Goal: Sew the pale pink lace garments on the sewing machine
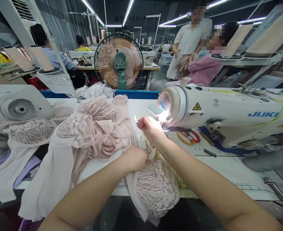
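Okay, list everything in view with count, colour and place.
Table: one, white, foreground
Sewing machine: one, white, right
Second machine: one, white, left edge
Held lace garment: one, pale pink, front centre, overhanging the table
Garment pile: several, pale pink and white, left of centre
Thread cones: at least four, peach, upper left and right
Coloured rings: two, orange and red, under the machine arm
Fan: one, green and black, beyond the table
People: at least four, dressed in white, pink, striped blue, yellow; background
Ceiling lights: several, white, overhead
Left hand: one, bare, gripping the held garment
Right hand: one, bare, fingertips together beside the lit machine head
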### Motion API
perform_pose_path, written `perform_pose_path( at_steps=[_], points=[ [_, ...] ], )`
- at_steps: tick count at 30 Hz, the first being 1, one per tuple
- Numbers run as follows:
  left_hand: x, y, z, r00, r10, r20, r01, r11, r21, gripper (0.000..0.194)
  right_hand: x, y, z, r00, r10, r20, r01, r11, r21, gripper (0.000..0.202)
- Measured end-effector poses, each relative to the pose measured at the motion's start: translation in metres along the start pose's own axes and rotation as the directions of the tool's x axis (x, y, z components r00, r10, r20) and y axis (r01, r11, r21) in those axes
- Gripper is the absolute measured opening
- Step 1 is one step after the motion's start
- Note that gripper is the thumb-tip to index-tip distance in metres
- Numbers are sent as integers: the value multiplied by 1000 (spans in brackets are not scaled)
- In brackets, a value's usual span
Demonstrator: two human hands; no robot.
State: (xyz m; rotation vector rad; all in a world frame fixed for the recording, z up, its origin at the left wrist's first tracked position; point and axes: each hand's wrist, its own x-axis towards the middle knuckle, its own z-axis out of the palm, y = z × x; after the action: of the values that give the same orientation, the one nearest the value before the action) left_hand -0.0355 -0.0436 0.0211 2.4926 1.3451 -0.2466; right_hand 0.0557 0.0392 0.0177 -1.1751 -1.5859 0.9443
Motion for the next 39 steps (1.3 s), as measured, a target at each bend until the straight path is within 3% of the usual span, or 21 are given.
perform_pose_path(
  at_steps=[4, 8, 11, 15, 18, 20, 22, 24, 26, 27, 29, 32, 33, 35, 37, 38, 39],
  points=[
    [0, 0, 0, 999, 0, 47, -1, 1000, 17, 36, 24, 14, 12, 989, -16, -148, 16, 1000, -1, 26],
    [1, -1, 3, 997, 17, 81, -18, 1000, 15, 35, 39, 15, 15, 976, -49, -214, 33, 996, -79, 33],
    [1, 0, 5, 996, 16, 89, -16, 1000, -2, 34, 45, 10, 22, 977, -81, -197, 48, 985, -165, 41],
    [-3, -2, 1, 997, 15, 70, -8, 994, -104, 38, 42, 1, 30, 991, -109, -75, 79, 944, -320, 46],
    [-8, -13, -9, 998, 23, -62, -41, 952, -302, 37, 25, -8, 24, 991, -111, 76, 134, 872, -471, 38],
    [-11, -25, -15, 984, -60, -168, -12, 917, -399, 31, 6, -13, 14, 981, -108, 163, 184, 793, -581, 25],
    [-12, -38, -21, 942, -234, -241, 112, 896, -429, 27, -14, -18, 3, 970, -103, 219, 227, 701, -676, 15],
    [-9, -47, -23, 863, -379, -334, 216, 874, -434, 26, -32, -23, -5, 962, -90, 256, 255, 624, -739, 14],
    [-4, -50, -23, 836, -336, -434, 80, 856, -510, 38, -45, -28, -11, 951, -84, 297, 290, 576, -764, 19],
    [0, -49, -22, 842, -278, -463, -40, 823, -567, 49, -50, -31, -13, 943, -87, 322, 314, 563, -765, 21],
    [7, -46, -19, 870, -201, -450, -229, 644, -730, 50, -62, -38, -20, 919, -108, 378, 372, 548, -749, 25],
    [17, -47, -17, 901, -257, -349, -254, 339, -906, 12, -90, -42, -44, 888, -149, 436, 444, 531, -722, 35],
    [19, -50, -17, 897, -298, -327, -251, 266, -931, 7, -100, -39, -58, 881, -159, 446, 457, 528, -715, 40],
    [24, -61, -20, 867, -394, -307, -264, 160, -951, 16, -114, -25, -92, 875, -173, 451, 464, 566, -682, 31],
    [28, -74, -25, 829, -488, -273, -296, 29, -955, 21, -113, -3, -131, 893, -45, 448, 368, 644, -670, 29],
    [29, -80, -28, 812, -527, -252, -317, -34, -948, 22, -106, 9, -149, 919, 92, 383, 250, 616, -747, 29],
    [31, -85, -30, 795, -560, -235, -341, -91, -936, 23, -97, 20, -164, 943, 226, 246, 96, 521, -848, 29]
  ],
)
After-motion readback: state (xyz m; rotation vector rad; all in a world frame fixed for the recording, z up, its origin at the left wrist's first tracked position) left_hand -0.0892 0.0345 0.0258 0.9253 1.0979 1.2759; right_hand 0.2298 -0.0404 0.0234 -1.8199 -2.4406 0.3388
